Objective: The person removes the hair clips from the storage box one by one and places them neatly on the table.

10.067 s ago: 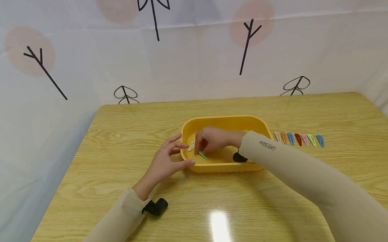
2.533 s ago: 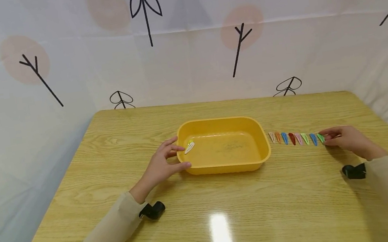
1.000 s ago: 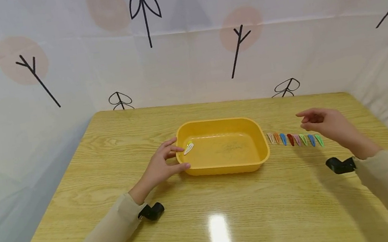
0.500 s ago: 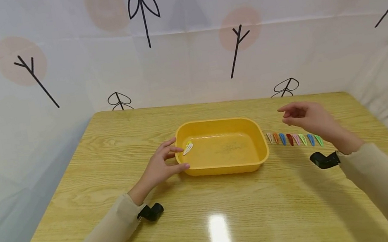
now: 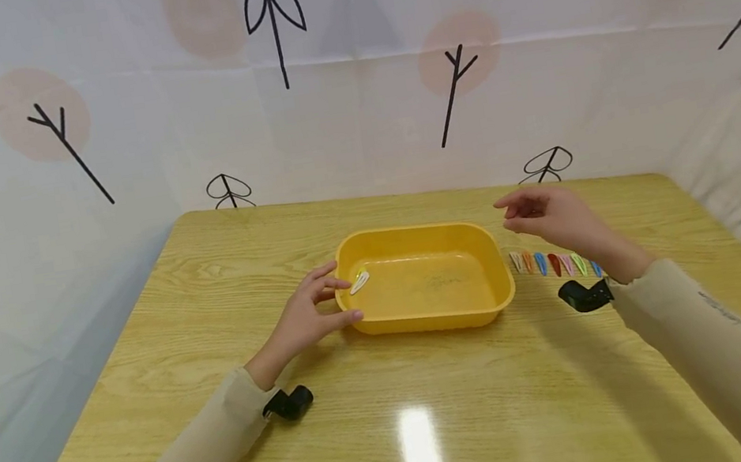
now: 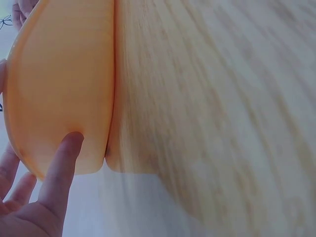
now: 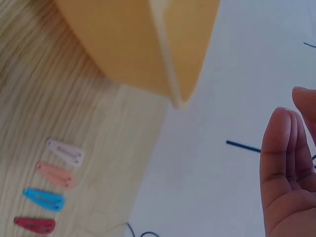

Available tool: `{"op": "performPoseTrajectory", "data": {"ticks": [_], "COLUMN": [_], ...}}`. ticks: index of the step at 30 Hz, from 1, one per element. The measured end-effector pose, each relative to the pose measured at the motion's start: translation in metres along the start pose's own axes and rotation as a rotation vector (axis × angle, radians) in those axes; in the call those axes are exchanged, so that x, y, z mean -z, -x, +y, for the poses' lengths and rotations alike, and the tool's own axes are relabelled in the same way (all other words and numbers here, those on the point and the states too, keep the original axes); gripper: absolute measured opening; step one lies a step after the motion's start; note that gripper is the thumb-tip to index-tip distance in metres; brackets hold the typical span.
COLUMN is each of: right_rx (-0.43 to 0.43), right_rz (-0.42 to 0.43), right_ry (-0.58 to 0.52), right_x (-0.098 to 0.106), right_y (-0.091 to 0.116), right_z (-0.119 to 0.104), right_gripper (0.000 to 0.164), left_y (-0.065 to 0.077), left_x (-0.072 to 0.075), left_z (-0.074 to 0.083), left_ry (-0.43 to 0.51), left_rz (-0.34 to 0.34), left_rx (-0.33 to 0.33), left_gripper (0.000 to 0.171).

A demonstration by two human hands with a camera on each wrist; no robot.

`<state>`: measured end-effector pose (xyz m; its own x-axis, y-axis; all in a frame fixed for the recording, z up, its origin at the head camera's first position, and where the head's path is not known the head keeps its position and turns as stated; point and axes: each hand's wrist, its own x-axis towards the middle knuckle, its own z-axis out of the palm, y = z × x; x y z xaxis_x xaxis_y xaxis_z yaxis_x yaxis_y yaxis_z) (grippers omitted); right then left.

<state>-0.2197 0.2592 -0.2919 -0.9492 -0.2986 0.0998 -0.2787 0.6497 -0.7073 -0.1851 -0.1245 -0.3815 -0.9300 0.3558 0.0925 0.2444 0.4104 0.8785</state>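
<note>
In the head view, a yellow plastic basin (image 5: 427, 322) stands mid-table. My left hand (image 5: 305, 319) grips its left end, thumb (image 6: 66, 158) against the outer wall and fingers at the rim. Inside, near those fingers, lies a white snap hair clip (image 5: 360, 282) with a bit of yellow-green behind it. My right hand (image 5: 552, 220) hovers beyond the basin's right end, fingers loosely bent, nothing between them. Below it runs a row of snap hair clips: beige (image 7: 65, 151), orange (image 7: 55, 175), blue (image 7: 44, 199), dark red (image 7: 34, 224), then pink, light green and blue. My right wrist hides the row's end.
The wooden table (image 5: 238, 259) reaches back to a white patterned cloth (image 5: 369, 127). Black wrist cameras (image 5: 289, 404) sit on both of my wrists.
My right hand took a green clip from the basin, set it at the row's right end, let go, then rose and moved left toward the basin. My left hand has stayed at the basin.
</note>
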Motion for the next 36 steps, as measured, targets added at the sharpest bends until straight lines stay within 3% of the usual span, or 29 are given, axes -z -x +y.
{"op": "performPoseTrajectory", "data": {"ticks": [5,18,24,36], "right_rx": [0.042,0.045,0.094,0.140], "right_rz": [-0.020,-0.094,-0.142,-0.264], "right_ry": [-0.021,-0.132,-0.131,-0.236], "right_x": [-0.011,-0.043,-0.061,-0.096], "right_y": [-0.012,-0.042,-0.059,-0.083], "right_z": [-0.007,-0.022,-0.027,-0.030], "right_gripper": [0.029,0.028,0.024,0.024], "left_y": [-0.001,-0.001,-0.003,-0.003], "left_x": [0.000,-0.001,0.000,0.001], "left_z": [-0.001,-0.002,-0.003,-0.003], "left_ry": [-0.005,0.002,0.010,0.016], "left_rz": [0.003,0.004,0.006,0.003], "left_rx": [-0.006,-0.006,0.000,0.017], "left_gripper": [0.052,0.050,0.051,0.050]}}
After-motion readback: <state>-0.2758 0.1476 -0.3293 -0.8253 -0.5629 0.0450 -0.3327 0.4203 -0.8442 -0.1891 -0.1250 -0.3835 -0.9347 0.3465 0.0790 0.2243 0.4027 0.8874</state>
